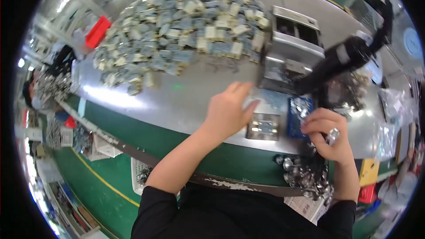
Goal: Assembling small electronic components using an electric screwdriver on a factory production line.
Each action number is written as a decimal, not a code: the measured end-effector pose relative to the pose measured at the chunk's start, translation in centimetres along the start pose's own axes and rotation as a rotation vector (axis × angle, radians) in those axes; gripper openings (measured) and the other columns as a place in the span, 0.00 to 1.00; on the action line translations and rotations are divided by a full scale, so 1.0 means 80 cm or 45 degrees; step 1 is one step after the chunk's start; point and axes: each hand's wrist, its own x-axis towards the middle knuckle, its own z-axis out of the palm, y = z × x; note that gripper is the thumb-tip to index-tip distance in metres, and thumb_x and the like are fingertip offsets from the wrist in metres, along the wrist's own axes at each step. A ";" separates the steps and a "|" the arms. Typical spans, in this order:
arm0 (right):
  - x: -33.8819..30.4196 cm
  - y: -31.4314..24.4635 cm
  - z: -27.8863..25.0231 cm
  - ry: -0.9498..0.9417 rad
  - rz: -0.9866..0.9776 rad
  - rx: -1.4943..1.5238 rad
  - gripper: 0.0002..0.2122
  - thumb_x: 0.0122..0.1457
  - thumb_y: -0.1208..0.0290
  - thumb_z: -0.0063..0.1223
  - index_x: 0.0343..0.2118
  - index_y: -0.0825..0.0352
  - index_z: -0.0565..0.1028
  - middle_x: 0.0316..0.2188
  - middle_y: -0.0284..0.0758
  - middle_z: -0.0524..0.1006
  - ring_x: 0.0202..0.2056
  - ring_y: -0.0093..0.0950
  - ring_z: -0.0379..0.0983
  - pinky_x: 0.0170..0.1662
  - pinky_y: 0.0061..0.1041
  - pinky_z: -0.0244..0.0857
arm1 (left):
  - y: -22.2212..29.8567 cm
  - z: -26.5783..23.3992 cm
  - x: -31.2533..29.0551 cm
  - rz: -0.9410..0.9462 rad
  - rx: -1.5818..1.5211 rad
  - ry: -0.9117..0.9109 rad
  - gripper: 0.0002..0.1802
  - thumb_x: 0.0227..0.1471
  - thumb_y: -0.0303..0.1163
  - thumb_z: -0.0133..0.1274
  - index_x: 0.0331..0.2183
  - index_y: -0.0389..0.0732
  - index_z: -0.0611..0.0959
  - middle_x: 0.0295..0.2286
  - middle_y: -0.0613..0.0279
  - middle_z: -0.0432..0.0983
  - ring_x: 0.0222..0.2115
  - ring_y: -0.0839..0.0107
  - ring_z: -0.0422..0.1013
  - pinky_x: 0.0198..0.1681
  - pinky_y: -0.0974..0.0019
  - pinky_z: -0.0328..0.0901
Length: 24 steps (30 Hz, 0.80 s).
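My left hand (230,109) is just above the metal tabletop, thumb and fingers apart, with nothing visible in it. Beside its thumb sits a small square metal fixture (263,126) with bright pieces set in it. My right hand (326,133) has its fingers curled at the right edge of a blue tray (293,119) that carries small shiny parts. A shiny metal piece (332,136) shows in the curl of this hand; its exact kind is too blurred to tell. Between the fixture and a metal machine (292,46) lies a patch of tiny pieces (273,99).
A broad heap of small grey and cream blocks (186,28) covers the far left of the table. A black cylindrical tool (338,64) slants over the right side. Shiny round metal parts (307,177) pile at the near edge, and a red bin (98,32) stands far left.
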 end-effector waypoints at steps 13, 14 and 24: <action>-0.003 0.004 -0.009 -0.342 -0.111 0.050 0.07 0.66 0.76 0.56 0.32 0.74 0.75 0.29 0.38 0.77 0.23 0.31 0.63 0.28 0.26 0.59 | -0.037 0.045 0.016 0.127 -0.061 -0.346 0.08 0.58 0.30 0.57 0.29 0.36 0.82 0.35 0.48 0.78 0.37 0.45 0.77 0.43 0.49 0.72; -0.009 0.009 -0.004 -0.342 -0.116 0.046 0.07 0.66 0.76 0.56 0.32 0.74 0.75 0.29 0.38 0.77 0.23 0.31 0.63 0.28 0.26 0.59 | -0.039 0.037 0.016 0.188 -0.273 -0.247 0.10 0.61 0.31 0.56 0.30 0.36 0.82 0.34 0.48 0.78 0.36 0.45 0.77 0.41 0.50 0.72; -0.040 0.066 0.015 0.095 0.253 1.024 0.11 0.55 0.66 0.61 0.29 0.67 0.71 0.30 0.36 0.74 0.30 0.28 0.71 0.35 0.25 0.67 | -0.029 0.008 0.007 -0.348 -1.247 -0.450 0.13 0.70 0.36 0.52 0.38 0.35 0.81 0.26 0.62 0.78 0.26 0.73 0.75 0.32 0.64 0.69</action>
